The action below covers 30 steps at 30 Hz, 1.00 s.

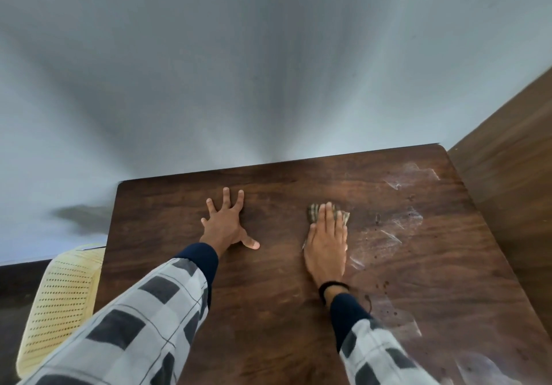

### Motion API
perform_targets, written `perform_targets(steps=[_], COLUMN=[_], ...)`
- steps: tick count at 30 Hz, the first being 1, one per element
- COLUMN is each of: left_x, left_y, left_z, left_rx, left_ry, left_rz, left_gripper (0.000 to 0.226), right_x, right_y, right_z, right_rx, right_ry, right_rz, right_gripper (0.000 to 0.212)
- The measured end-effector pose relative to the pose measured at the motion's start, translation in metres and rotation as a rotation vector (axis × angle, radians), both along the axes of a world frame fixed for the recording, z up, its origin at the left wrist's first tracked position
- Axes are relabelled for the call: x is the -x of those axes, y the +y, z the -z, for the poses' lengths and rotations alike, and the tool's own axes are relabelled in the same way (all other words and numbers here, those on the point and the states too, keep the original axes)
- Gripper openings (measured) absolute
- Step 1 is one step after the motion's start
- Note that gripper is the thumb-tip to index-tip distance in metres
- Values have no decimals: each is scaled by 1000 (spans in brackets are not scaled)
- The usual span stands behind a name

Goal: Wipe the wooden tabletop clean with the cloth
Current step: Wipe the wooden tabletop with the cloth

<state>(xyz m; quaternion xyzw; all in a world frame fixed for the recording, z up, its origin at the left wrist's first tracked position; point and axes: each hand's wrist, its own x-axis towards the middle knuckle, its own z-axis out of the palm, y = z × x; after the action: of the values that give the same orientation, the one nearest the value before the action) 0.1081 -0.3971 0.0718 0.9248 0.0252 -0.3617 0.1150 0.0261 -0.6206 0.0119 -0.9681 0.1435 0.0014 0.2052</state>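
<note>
Right hand (326,246) lies flat on the cloth (328,216), fingers together, pressing it to the wooden tabletop (283,310) right of centre; only the striped far edge of the cloth peeks out past the fingertips. Left hand (228,225) is planted on bare wood to the left, fingers spread wide. Pale smears and dark specks mark the table's right side. A cream perforated chair (59,301) sits at near left.

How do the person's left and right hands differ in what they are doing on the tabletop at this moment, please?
The left hand rests bare on the tabletop with fingers spread wide; the right hand lies flat with fingers together, pressing the cloth down. The left hand sits on plain wood, while the right hand lies beside the whitish smears. The right wrist wears a dark band; the left shows none. Both are palm down.
</note>
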Motion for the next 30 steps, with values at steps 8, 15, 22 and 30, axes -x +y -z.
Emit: perform_targets(steps=[8,15,22,30], left_x=[0,0,2,0], left_y=[1,-1,1,-1], left_z=[0,0,0,-1], left_rx=[5,-8,-14,-19], left_ry=[1,4,3,13], left_rz=[1,1,6,9], left_gripper=[150,150,151,150], right_x=[-2,87,44,111], right_y=[-17,10,-32,13], right_z=[0,-2,0,-1], right_rx=[4,-20,30,34], right_ry=[43,58,19,29], right_rz=[-218,-186,-97,-219], right_gripper=[57,55,54,56])
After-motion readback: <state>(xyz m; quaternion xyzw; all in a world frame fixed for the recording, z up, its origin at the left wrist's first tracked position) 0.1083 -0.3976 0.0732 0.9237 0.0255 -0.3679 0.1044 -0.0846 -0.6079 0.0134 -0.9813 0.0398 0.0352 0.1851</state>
